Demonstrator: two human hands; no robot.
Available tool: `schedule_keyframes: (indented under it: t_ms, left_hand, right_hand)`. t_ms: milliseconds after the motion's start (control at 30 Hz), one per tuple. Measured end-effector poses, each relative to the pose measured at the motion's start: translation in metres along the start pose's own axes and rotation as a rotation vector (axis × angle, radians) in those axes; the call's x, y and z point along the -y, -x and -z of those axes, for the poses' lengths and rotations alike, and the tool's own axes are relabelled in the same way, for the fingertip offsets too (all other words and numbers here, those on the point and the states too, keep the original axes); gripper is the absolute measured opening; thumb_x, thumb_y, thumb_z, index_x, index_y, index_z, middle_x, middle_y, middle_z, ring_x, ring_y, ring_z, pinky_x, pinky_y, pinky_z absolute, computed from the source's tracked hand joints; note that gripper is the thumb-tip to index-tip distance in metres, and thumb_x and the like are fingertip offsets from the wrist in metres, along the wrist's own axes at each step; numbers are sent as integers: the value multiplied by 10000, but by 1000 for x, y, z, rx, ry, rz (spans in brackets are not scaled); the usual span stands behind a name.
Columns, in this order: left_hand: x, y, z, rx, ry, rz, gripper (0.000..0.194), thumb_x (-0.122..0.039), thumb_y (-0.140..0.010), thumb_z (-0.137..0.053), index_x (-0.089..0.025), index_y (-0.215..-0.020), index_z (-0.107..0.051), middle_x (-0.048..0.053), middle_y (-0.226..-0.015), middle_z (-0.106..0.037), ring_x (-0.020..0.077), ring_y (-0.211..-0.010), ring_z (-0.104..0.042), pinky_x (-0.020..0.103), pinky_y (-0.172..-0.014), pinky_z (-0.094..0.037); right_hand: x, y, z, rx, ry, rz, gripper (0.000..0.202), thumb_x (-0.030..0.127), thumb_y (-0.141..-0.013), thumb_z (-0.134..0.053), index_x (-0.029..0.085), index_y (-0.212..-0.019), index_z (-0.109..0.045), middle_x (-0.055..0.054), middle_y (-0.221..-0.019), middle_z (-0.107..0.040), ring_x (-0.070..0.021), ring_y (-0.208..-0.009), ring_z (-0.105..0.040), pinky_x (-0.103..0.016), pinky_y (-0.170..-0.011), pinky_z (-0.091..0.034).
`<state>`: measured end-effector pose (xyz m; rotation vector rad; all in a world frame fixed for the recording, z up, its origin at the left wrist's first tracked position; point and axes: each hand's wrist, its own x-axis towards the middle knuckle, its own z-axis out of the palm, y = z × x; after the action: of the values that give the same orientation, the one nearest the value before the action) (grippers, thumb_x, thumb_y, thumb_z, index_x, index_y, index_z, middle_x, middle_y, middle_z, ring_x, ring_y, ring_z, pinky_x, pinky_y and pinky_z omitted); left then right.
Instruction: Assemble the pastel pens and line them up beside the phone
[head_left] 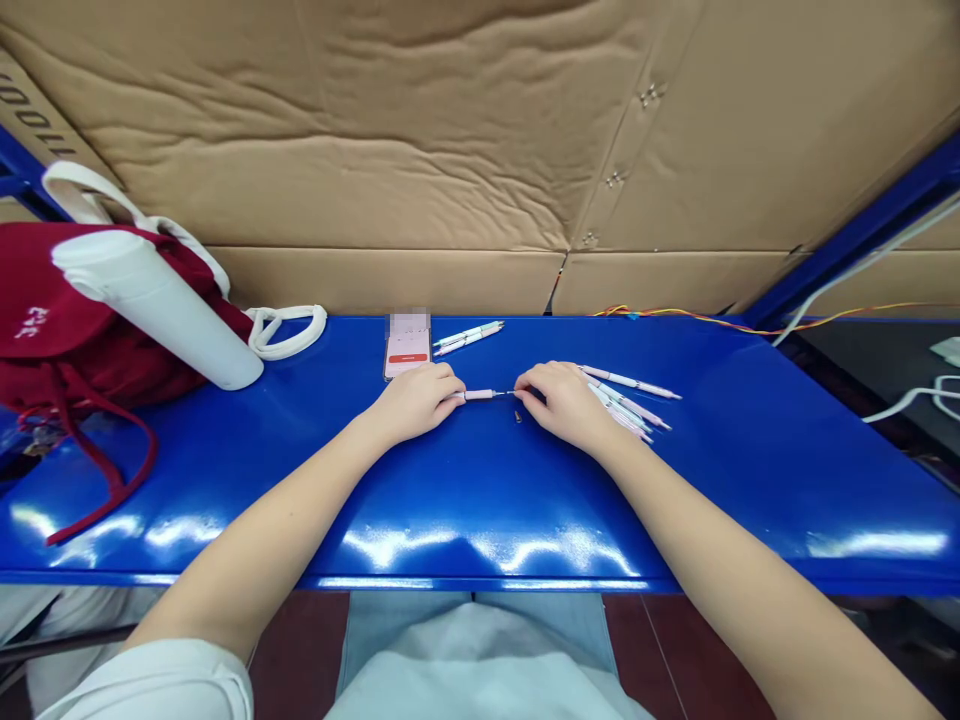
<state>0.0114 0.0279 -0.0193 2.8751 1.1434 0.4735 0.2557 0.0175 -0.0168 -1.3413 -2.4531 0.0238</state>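
Note:
Near the middle of the blue table, my left hand [424, 400] is closed round a pink pen barrel [480, 395] that points right. A thin refill or tip sticks out of the barrel's right end. My right hand [559, 398] pinches at the far end of this thin part, thumb and forefinger together. A small dark piece [517, 416] lies on the table just below the gap between my hands. Several pale pens [634, 382] lie fanned out beside my right hand, partly hidden by it. A few more pens [469, 338] rest behind my hands.
A phone [408, 345] lies behind my left hand. On the left, a white bottle [161, 305] leans on a red bag [45, 310] with a white strap. Cardboard [420, 200] stands along the back edge of the blue table [465, 500]. Wires [690, 317] run at the back right.

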Motion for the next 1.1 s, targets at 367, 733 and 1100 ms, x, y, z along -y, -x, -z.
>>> schedule_keyframes:
  t_ms: [367, 733, 1100]
  left_hand:
    - [0, -1, -6, 26, 16, 2, 239, -292, -919, -430, -190, -976, -637, 49, -907, -600, 175, -856, -566, 287, -750, -467]
    - [2, -8, -13, -40, -93, 19, 256, -308, -929, -418, -183, -1001, -629, 54, -939, -601, 177, -883, -556, 286, -789, -455]
    - [13, -61, -11, -86, -315, 129, 268, -254, -937, -367, -163, -937, -619, 112, -977, -585, 249, -935, -496, 368, -781, -381]
  right_hand:
    - [4, -2, -10, 7, -75, 24, 148, 204, -864, -487, 186, -836, -632, -50, -829, -672, -194, -785, -569, -312, -753, -355]
    - [2, -16, -24, -89, -352, -152, 137, 150, -807, -509, 190, -812, -640, -27, -823, -679, -169, -781, -595, -278, -739, -428]
    - [-18, -70, -22, -124, -339, -434, 134, 104, -717, -544, 164, -744, -661, -29, -785, -688, -160, -750, -610, -255, -735, -452]
